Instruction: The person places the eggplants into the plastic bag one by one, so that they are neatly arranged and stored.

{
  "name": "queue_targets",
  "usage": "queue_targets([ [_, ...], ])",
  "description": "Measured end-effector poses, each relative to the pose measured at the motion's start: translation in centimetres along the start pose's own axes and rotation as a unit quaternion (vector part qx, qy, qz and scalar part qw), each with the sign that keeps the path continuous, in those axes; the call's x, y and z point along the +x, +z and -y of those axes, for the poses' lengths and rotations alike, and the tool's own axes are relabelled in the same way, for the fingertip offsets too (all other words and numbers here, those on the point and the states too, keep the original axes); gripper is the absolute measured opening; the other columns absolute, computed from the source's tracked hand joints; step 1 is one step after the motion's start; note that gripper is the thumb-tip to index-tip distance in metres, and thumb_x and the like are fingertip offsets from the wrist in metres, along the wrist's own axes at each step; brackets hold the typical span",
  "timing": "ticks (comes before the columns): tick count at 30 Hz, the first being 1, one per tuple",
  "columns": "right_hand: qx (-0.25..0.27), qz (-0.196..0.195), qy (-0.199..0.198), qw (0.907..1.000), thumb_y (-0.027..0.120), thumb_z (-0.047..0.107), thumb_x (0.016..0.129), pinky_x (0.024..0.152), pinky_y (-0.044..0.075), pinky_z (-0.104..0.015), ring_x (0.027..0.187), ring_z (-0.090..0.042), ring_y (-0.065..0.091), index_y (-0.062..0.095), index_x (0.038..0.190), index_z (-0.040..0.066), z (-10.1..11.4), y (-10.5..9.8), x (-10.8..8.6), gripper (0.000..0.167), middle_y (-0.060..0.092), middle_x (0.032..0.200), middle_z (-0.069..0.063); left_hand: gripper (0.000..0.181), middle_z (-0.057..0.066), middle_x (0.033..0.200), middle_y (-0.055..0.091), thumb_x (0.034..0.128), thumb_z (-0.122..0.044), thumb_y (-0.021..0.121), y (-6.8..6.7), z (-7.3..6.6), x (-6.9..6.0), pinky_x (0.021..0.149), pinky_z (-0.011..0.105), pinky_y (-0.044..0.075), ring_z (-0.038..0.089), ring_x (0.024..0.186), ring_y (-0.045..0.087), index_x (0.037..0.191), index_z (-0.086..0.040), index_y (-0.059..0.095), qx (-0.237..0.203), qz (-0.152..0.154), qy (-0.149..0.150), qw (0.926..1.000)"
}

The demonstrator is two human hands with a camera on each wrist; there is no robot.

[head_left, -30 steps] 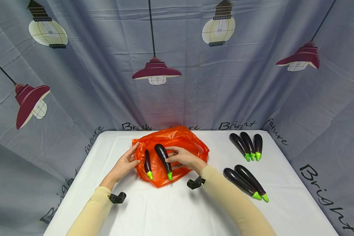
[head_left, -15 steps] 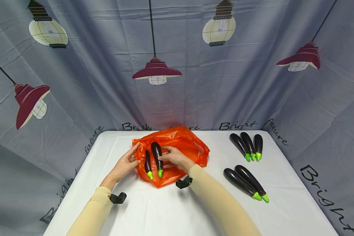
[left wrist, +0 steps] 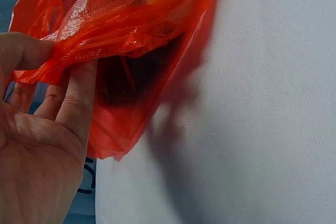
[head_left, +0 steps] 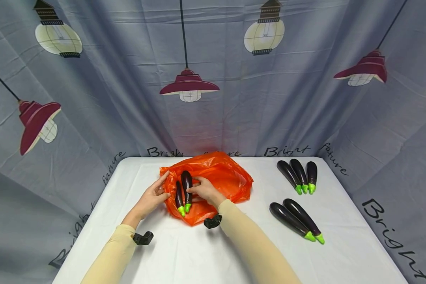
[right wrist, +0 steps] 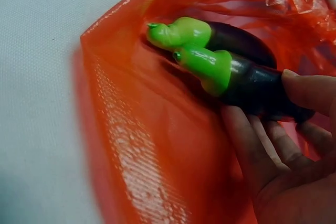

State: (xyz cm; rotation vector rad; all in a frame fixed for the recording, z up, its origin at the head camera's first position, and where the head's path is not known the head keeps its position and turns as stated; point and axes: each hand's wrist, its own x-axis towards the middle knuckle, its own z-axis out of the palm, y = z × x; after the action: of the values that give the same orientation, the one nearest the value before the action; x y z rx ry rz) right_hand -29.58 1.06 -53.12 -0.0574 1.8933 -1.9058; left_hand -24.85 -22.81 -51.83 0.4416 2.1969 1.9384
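An orange-red plastic bag (head_left: 230,179) lies with its mouth spread on the white table. My left hand (head_left: 147,203) pinches the bag's left edge between thumb and fingers; the left wrist view shows the film (left wrist: 126,32) gathered there. Inside the mouth, my right hand (head_left: 206,191) grips a dark purple eggplant (head_left: 186,182) with a green stem end. In the right wrist view the thumb lies on top of this eggplant (right wrist: 257,85) and the fingers reach beneath. Close beside it, on the left, a second eggplant (head_left: 178,193) rests in the bag.
At the table's back right lie three eggplants (head_left: 298,173) in a row. Nearer the front right, two larger eggplants (head_left: 291,219) lie side by side on the white tabletop (head_left: 184,260). A grey curtain (head_left: 230,114) printed with lamps hangs behind the table.
My right hand has moved left with its eggplant, bringing it close beside the other eggplant in the bag. My left hand has stayed at the bag's edge.
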Motion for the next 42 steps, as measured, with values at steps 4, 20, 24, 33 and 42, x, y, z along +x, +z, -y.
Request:
queue_targets([
  [4, -0.006, -0.003, 0.001, 1.0, 0.074, 0.003, 0.092, 0.076, 0.061, -0.048, 0.093, -0.032, 0.072, 0.042, 0.153, 0.006, -0.2, 0.3, 0.0, 0.069, 0.064, 0.115, -0.019, 0.082, 0.021, 0.166, 0.023, 0.097, 0.003, 0.062, 0.1, -0.1, 0.0, 0.094, 0.026, 0.052, 0.044, 0.137, 0.045, 0.165, -0.026, 0.024, 0.003, 0.001, -0.003, 1.0],
  [20, -0.042, -0.021, 0.0, 0.9989, 0.077, 0.006, 0.091, 0.075, 0.061, -0.046, 0.084, -0.028, 0.068, 0.044, 0.151, 0.003, -0.4, 1.4, 0.1, 0.068, 0.06, 0.111, -0.018, 0.084, 0.024, 0.164, 0.026, 0.0968, 0.003, 0.061, -0.1, -0.1, -0.2, 0.095, 0.028, 0.053, 0.038, 0.134, 0.05, 0.165, -0.026, 0.023, 0.004, 0.002, -0.002, 1.0],
  [24, -0.048, -0.027, -0.003, 0.9985, 0.077, 0.005, 0.091, 0.077, 0.061, -0.046, 0.086, -0.028, 0.07, 0.047, 0.149, 0.001, -0.4, 1.6, -0.1, 0.065, 0.062, 0.111, -0.018, 0.084, 0.023, 0.164, 0.025, 0.0968, 0.004, 0.061, -0.1, 0.0, -0.3, 0.094, 0.028, 0.053, 0.037, 0.133, 0.051, 0.165, -0.026, 0.022, 0.002, 0.003, 0.001, 1.0],
  [33, -0.054, -0.029, -0.006, 0.9981, 0.075, 0.003, 0.092, 0.079, 0.061, -0.045, 0.086, -0.029, 0.071, 0.048, 0.146, -0.005, -0.3, 1.8, -0.5, 0.06, 0.065, 0.102, -0.016, 0.083, 0.025, 0.164, 0.024, 0.0968, 0.003, 0.061, -0.2, 0.1, -0.3, 0.095, 0.027, 0.052, 0.045, 0.137, 0.045, 0.165, -0.024, 0.023, -0.003, 0.008, 0.005, 0.9999],
  [42, -0.052, -0.011, -0.009, 0.9986, 0.074, -0.001, 0.091, 0.08, 0.061, -0.046, 0.085, -0.028, 0.07, 0.049, 0.145, -0.006, -0.3, 1.5, -0.5, 0.059, 0.065, 0.098, -0.015, 0.083, 0.021, 0.165, 0.025, 0.097, 0.004, 0.061, -0.1, 0.0, -0.3, 0.095, 0.027, 0.053, 0.041, 0.136, 0.047, 0.165, -0.027, 0.024, -0.002, 0.003, -0.006, 1.0],
])
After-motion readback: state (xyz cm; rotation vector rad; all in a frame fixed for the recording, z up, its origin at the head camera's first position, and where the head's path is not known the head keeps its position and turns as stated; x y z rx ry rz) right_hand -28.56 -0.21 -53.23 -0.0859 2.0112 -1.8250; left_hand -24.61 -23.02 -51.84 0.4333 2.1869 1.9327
